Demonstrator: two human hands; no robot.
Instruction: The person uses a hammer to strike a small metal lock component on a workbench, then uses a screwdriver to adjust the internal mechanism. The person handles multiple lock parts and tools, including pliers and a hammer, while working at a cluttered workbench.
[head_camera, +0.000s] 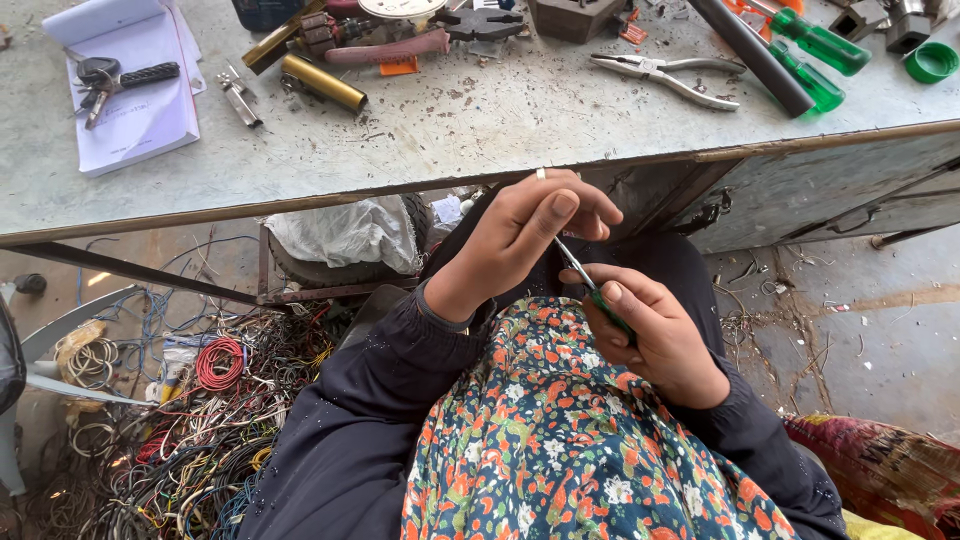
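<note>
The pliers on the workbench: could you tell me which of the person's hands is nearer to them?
Left. The left hand is just below the bench edge, under the pliers; the right hand sits lower, gripping a small green-handled screwdriver.

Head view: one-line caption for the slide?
Right hand works a green-handled screwdriver into something pinched in the left hand below a cluttered workbench.

Small green-handled screwdriver (598, 297), tilted diag., tip up-left, above lap.

Both forearms, in dark sleeves, meet before the chest. The left hand (525, 235) curls, thumb pressed against bent fingers, a ring on one finger. The right hand (655, 330), just below it, closes its grip, thumb on top.
</note>
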